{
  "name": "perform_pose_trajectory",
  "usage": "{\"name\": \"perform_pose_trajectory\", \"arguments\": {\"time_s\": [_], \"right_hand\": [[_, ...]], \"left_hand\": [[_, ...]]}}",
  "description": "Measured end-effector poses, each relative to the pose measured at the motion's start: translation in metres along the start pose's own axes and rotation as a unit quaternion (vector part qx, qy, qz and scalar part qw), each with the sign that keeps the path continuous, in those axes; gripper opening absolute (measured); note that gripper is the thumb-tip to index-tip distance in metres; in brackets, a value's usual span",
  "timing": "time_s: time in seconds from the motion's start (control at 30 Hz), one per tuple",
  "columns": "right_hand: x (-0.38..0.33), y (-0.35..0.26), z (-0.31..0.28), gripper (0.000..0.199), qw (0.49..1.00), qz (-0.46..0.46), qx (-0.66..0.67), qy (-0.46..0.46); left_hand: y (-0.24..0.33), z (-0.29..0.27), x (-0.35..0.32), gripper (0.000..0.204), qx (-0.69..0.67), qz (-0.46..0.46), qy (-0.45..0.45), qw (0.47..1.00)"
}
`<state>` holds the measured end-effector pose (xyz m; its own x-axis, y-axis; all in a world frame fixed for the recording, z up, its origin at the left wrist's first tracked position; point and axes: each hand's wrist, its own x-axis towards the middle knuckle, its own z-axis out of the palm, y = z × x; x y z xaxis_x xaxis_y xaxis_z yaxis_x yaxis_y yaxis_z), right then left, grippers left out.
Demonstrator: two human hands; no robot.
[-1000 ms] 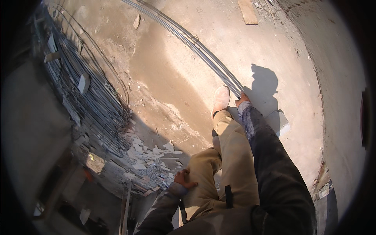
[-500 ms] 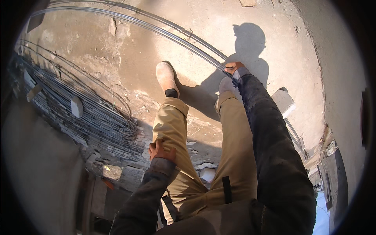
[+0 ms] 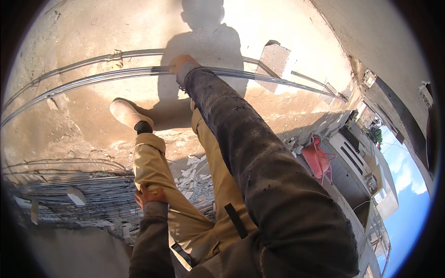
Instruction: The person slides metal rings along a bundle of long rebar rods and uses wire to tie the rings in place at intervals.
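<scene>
Strong sun pours onto the pale, dusty concrete ground (image 3: 266, 21), nearly bleached out at upper centre! A broad head-and-shoulders shadow (image 3: 201, 41) stretches down from the top edge, its outline soft, so the light comes from behind the wearer. The long, thin grey metal rods (image 3: 116, 74) catch a glint at upper left, bending with the fisheye (everything bows out here). Lower left sinks into murky shade, details smeared; bright blue sky (image 3: 401, 217) glows at right, and black vignetting swallows the corners.
</scene>
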<state>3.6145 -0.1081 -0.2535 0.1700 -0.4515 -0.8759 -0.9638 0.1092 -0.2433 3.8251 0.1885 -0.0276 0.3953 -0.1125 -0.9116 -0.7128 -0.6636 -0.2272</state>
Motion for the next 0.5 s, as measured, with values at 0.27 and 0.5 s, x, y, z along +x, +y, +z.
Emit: {"name": "perform_pose_trajectory", "arguments": {"time_s": [0.27, 0.5], "right_hand": [[0.001, 0.004, -0.008, 0.018, 1.000, -0.024, 0.014, -0.006], [0.022, 0.019, -0.007, 0.027, 1.000, -0.004, 0.013, -0.006]], "left_hand": [[0.004, 0.014, 0.003, 0.062, 0.038, -0.014, 0.010, 0.999], [0.044, 0.000, -0.013, 0.061, 0.039, -0.052, -0.021, 0.998]]}}
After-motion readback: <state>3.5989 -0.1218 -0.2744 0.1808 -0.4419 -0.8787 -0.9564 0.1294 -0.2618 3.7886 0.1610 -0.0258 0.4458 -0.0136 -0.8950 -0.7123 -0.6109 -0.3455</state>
